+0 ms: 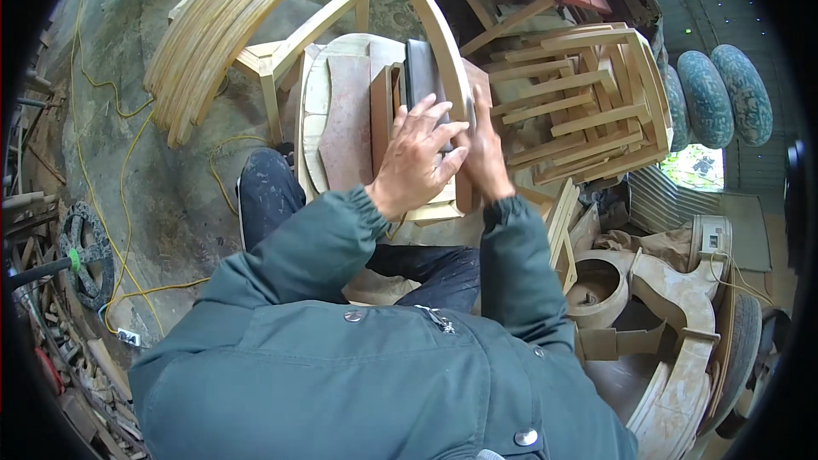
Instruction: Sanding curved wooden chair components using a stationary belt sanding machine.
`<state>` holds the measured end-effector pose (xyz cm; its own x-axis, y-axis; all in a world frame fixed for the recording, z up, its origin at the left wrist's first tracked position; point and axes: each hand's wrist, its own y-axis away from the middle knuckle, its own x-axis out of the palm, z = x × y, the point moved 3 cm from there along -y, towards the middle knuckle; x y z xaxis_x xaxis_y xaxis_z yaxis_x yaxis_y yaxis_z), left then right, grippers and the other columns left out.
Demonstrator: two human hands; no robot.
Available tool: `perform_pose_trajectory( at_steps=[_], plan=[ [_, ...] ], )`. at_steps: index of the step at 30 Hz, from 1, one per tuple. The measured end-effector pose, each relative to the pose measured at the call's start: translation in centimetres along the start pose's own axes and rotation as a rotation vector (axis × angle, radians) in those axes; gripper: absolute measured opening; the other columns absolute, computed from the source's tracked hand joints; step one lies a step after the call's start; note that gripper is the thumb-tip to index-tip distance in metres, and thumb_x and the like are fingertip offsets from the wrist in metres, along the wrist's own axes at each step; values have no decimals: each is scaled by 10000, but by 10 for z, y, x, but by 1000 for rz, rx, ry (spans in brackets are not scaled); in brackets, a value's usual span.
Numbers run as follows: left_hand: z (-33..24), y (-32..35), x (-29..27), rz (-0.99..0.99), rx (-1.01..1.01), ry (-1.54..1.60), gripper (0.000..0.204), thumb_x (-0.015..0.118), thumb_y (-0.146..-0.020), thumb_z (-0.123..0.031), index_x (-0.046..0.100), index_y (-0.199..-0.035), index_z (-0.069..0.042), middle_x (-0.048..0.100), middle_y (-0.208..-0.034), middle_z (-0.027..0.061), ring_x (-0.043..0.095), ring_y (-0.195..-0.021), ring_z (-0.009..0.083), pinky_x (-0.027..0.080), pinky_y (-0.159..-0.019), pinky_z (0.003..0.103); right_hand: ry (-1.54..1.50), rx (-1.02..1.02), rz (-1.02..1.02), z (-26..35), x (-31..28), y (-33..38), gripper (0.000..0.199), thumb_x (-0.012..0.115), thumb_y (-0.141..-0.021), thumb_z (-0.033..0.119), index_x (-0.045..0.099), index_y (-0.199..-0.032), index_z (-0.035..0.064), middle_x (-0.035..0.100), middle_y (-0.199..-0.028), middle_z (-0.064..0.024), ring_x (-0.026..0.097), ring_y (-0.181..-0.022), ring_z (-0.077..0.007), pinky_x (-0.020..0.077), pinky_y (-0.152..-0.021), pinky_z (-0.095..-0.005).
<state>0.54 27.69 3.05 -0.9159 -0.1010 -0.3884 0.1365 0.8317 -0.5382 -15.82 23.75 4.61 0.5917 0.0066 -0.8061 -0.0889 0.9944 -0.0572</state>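
A curved wooden strip (424,5) arches down against a dark flat belt or plate (423,70) standing on edge on a rounded wooden bench top (313,111). My left hand (416,156) is open over the belt's near end, fingers spread, the index fingertip and thumb touching the strip's left side. Around the strip's lower part, from the right, my right hand (486,156) is closed; its fingers are partly hidden and blurred. Just left of the belt stands a brown wooden block (381,115), and beside that lies a thin reddish board (344,119).
Several matching curved strips (221,25) rest on a wooden frame (317,24) at the far left. Slatted wooden frames (588,102) are stacked on the right. Yellow cords (125,196) cross the concrete floor. A large pale machine casting (682,307) stands near my right side.
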Motion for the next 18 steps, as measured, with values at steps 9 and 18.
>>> perform_pose_trajectory(
  at_steps=[9,18],
  plan=[
    [-13,27,-27,-168,-66,220,274,714,-934,-184,722,-1181,-65,647,-1302,173,550,-1314,389,417,-1133,504,-819,373,192,35,-16,-16,798,587,-1028,184,164,-1705,170,655,-851,-102,665,-612,-185,571,-528,-331],
    [-61,40,-11,-46,89,207,458,668,-825,-62,704,-1281,-98,623,-1365,181,527,-1354,387,389,-1162,529,-1044,665,77,57,-80,285,755,488,-1110,194,44,-1711,301,658,-887,-165,647,-550,-246,548,-457,-350]
  ],
)
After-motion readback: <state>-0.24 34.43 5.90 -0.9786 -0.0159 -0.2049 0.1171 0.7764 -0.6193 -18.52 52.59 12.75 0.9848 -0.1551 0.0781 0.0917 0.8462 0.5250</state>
